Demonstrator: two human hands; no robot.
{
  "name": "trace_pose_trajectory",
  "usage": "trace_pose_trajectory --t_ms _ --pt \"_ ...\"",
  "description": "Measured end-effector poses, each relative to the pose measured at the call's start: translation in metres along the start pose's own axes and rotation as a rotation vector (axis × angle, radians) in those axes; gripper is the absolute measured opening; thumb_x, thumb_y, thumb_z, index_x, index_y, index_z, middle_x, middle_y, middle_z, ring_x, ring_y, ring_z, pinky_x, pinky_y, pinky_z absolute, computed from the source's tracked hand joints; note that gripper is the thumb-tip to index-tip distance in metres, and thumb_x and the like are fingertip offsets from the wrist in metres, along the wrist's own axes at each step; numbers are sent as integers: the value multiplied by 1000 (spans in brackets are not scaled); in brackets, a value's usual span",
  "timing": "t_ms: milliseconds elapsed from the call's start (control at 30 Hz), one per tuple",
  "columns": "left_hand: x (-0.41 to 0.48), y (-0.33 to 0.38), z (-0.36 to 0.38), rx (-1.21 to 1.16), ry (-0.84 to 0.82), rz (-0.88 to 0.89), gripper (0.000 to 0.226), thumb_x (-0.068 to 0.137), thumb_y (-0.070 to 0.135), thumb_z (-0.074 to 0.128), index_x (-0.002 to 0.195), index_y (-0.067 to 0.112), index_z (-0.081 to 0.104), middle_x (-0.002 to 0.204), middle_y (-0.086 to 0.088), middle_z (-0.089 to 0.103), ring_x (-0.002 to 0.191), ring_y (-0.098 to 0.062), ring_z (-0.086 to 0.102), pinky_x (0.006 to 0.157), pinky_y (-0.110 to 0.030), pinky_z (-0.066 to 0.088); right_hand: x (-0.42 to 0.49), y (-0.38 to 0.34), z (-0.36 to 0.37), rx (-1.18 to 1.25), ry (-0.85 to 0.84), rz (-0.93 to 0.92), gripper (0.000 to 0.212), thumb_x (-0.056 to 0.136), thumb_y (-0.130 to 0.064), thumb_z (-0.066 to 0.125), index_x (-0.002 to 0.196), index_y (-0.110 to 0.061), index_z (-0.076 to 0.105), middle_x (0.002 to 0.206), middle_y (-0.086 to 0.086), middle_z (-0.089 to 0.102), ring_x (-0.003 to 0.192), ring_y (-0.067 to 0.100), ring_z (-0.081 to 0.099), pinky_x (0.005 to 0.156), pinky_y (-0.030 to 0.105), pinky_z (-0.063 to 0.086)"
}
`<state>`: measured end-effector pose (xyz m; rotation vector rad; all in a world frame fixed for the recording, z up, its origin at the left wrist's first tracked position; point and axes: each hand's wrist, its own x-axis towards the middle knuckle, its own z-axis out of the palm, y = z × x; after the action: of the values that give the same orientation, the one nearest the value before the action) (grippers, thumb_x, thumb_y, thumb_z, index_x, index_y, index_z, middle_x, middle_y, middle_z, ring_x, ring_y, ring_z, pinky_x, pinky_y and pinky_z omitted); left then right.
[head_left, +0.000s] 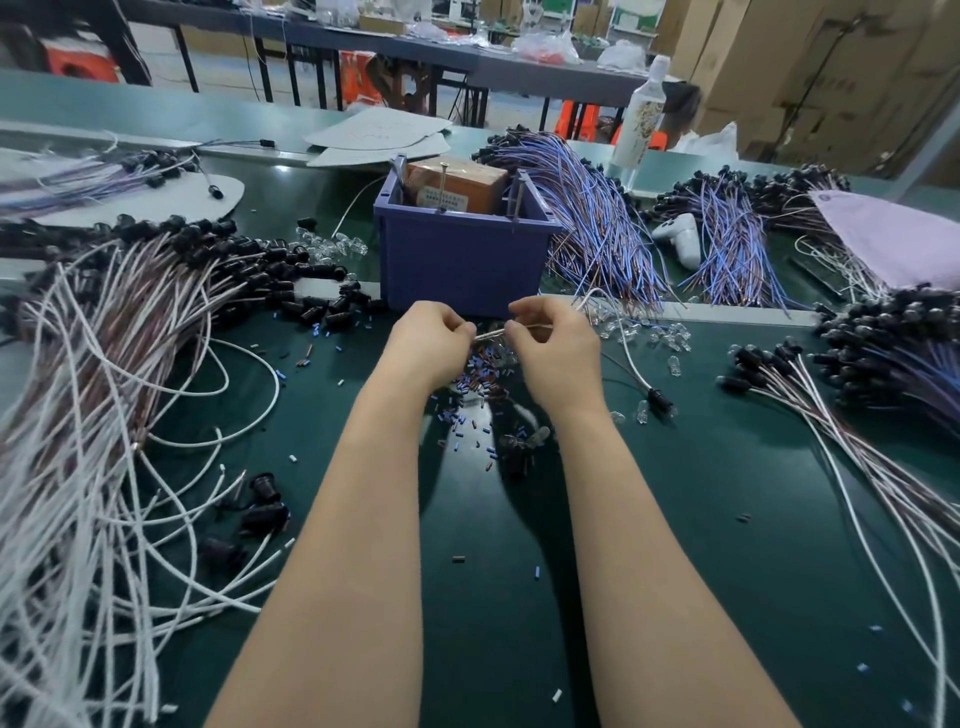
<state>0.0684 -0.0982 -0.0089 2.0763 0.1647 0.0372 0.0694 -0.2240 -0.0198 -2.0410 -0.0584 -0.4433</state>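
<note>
Both forearms are bare along their visible length (wrists included), as are left hand (431, 345) and right hand (553, 353).

- the table top (675, 519) was dark green.
- the held wire (540, 326) was white.
- the box (462, 260) was purple-blue; the carton (462, 179) inside it was orange-brown with a pale label.
- the wire pile on the left (78, 415) was white and brownish, with black sockets (270, 260).
- the wire bundle behind the box (597, 223) was blue, violet and brown.
- the cut scraps (478, 374) were blue, brown and white.
- the small bulbs (665, 332) were clear.
- the bottle (641, 114) was white with a yellowish speckled pattern.
- the sheet on the right (893, 239) was pale lilac.
- the stools (576, 117) were orange.
</note>
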Motion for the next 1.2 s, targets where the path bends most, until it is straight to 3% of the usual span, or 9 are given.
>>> trace_pose_trajectory --t_ms 67,233,400,533,633,800,933,1033,1200 --pt "0 0 5 -43 3 -10 20 96 19 51 79 12 56 94 -19 67 91 -33 66 88 -43 54 -1 -2 4 4 -40 -12 14 87 -6 61 100 -10 66 89 0 64 86 14 61 79 19 46" --pt "0 1 8 -197 -11 -13 22 98 14 49 76 13 55 80 -9 65 65 -15 65 75 -36 59 -3 -2 9 -25 -83 -20 15 86 -4 59 98 -8 67 87 2 65 84 15 62 79 23 49" --pt "-3 4 9 -71 -18 49 8 95 20 54 91 14 58 96 -10 66 95 -28 64 90 -42 52 -3 -4 11 -22 -86 -38 22 87 0 53 101 -7 68 86 -1 64 82 11 61 75 15 47" --pt "-4 3 8 18 -30 62 8 93 22 56 90 16 60 90 -4 63 86 -21 58 77 -30 46 -3 -3 8 -33 -55 -19 22 89 -2 52 103 -7 68 94 3 68 87 13 62 81 21 49" --pt "-3 1 6 55 -21 64 13 93 24 58 85 15 63 84 -5 64 83 -22 59 73 -30 45 -3 -3 6 -35 -40 -13 20 90 -2 53 104 -6 67 98 6 69 92 18 64 88 31 50" --pt "-4 0 6 117 -3 110 15 93 25 58 84 14 66 86 -6 67 82 -20 60 70 -28 44 -3 0 5 -191 -159 -84 24 93 -9 51 109 -9 68 109 8 66 101 20 60 91 26 43" --pt "-3 0 2 126 14 99 22 91 28 62 75 16 70 81 -7 72 82 -23 66 77 -37 55 -1 5 0 -238 -207 -64 21 95 -14 52 106 -10 69 107 10 65 101 20 57 80 17 35" --pt "-2 -1 1 135 3 94 27 91 29 61 67 18 67 77 -6 72 73 -21 64 73 -34 54 0 6 -1 -215 -201 -55 19 95 -13 52 104 -9 68 106 10 64 98 20 57 75 16 34" --pt "-4 1 3 159 -32 105 29 93 27 58 71 11 69 78 -9 71 72 -24 62 72 -33 51 -1 6 -4 -198 -191 -61 18 95 -13 52 102 -8 68 102 8 64 89 15 53 69 13 31"
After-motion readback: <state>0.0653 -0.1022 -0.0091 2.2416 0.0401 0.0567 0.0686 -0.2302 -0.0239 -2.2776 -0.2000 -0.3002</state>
